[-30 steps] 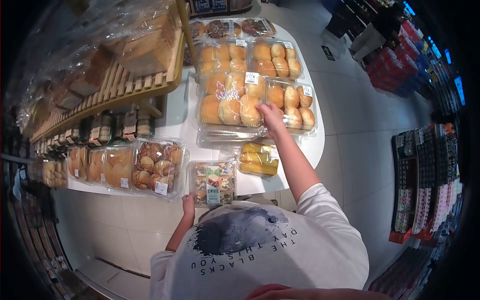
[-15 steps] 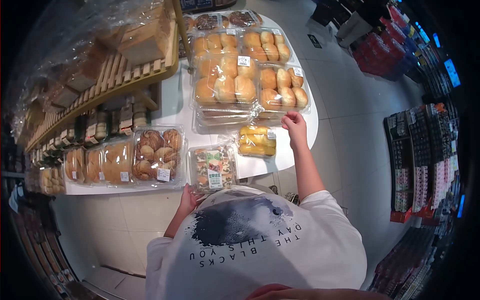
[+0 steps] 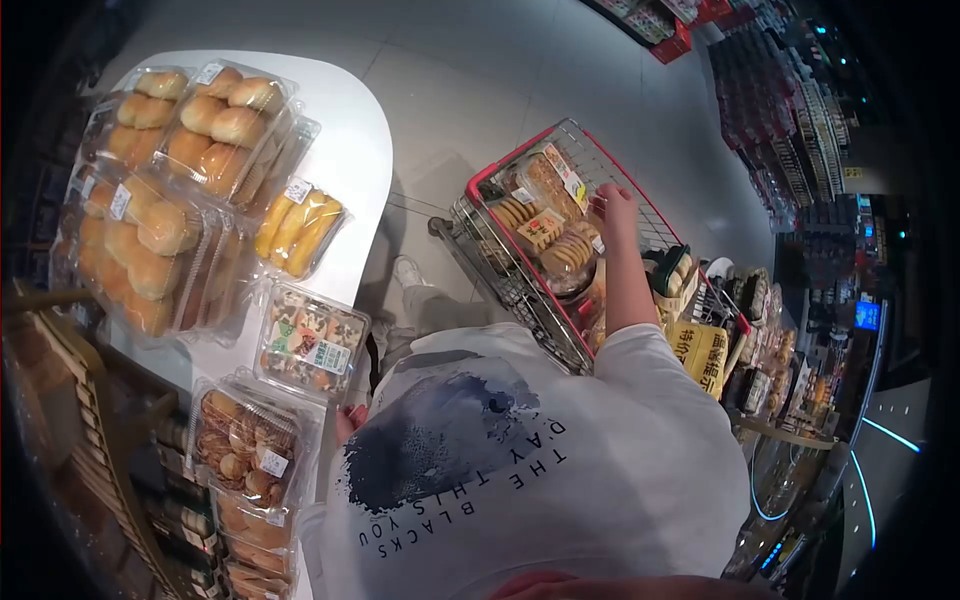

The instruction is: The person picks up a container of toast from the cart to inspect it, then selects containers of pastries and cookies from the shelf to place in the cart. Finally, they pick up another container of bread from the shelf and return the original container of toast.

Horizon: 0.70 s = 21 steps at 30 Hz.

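My right hand (image 3: pixel 614 207) is above the shopping cart, by its packs of baked goods. Its fingers are curled together, and I see nothing in them. My left hand (image 3: pixel 350 422) is low at the table's edge, partly hidden by my shirt; its fingers barely show. Nearest to it is a clear box of topped bread (image 3: pixel 312 343) with a green and white label. The cart (image 3: pixel 475 190) has a red rim and holds a pack of round cookies (image 3: pixel 570 252) and a crumb-topped loaf (image 3: pixel 552 180), among other packs.
The white table (image 3: pixel 350 125) holds clear boxes of buns (image 3: pixel 140 240), a pack of yellow rolls (image 3: pixel 298 232) and a box of brown swirled bread (image 3: pixel 245 450). A slatted wooden rack (image 3: pixel 90 430) stands at left. Beyond the cart are a yellow sign (image 3: pixel 695 350) and stacked goods.
My view has turned right, bringing the cart into sight. My right hand has gone from beside the bun boxes on the table to above the cart. The boxes now appear farther left.
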Tool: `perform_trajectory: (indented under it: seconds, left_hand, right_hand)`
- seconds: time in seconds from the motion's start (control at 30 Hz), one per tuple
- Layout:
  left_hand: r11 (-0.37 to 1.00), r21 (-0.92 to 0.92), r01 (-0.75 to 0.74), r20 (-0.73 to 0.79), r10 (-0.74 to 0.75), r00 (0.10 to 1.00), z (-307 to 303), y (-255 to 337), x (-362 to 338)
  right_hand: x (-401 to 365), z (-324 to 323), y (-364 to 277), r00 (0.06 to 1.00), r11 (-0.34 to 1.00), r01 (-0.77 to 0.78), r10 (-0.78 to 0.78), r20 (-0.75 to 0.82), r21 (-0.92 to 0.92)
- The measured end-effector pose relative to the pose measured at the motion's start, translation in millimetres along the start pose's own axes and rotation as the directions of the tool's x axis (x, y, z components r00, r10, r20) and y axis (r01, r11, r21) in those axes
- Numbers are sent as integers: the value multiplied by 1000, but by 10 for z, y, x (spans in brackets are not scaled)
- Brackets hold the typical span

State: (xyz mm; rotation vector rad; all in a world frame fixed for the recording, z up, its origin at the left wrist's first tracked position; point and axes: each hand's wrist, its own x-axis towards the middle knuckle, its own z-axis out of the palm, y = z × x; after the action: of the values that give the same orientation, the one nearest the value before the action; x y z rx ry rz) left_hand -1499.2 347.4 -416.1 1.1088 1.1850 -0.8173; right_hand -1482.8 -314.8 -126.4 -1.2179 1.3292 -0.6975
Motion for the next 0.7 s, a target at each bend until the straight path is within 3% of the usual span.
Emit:
perform_trajectory:
  seconds: [0.07,0.2,0.23,0.27,0.3,0.53,0.63,0.67,0.7]
  left_hand:
    - [948,318,-4,-38,17,999,-43,120,81]
    - [649,760,-35,-31,89,996,12,316,218]
    - [302,922,-242,185,205,961,7,360,193]
    - [86,941,-328,300,239,923,26,395,179]
    - [-44,930,-365,364,246,898,79,405,178]
    - [-190,904,-384,417,186,890,901,439,-51]
    - [-256,878,-404,453,170,875,1172,470,-24]
    - [-279,868,-411,464,159,872,1251,468,-10]
    - [-293,861,-417,472,152,869,1318,486,8]
  right_hand:
    - [47,-575,157,993,999,-29,32,-114,34]
    - [50,-1357,501,963,988,-109,133,-236,110]
    - [19,-1475,553,955,984,-137,162,-248,112]
    - [5,-1552,621,957,981,-147,174,-231,130]
    - [-18,-1630,676,960,981,-162,182,-213,111]
    - [19,-1813,950,979,967,-201,193,-68,-156]
    - [-106,-1402,901,936,905,-288,335,108,-312]
    - [-169,-1217,994,938,921,-322,341,56,-222]
    - [-191,-1111,1048,920,872,-354,389,40,-337]
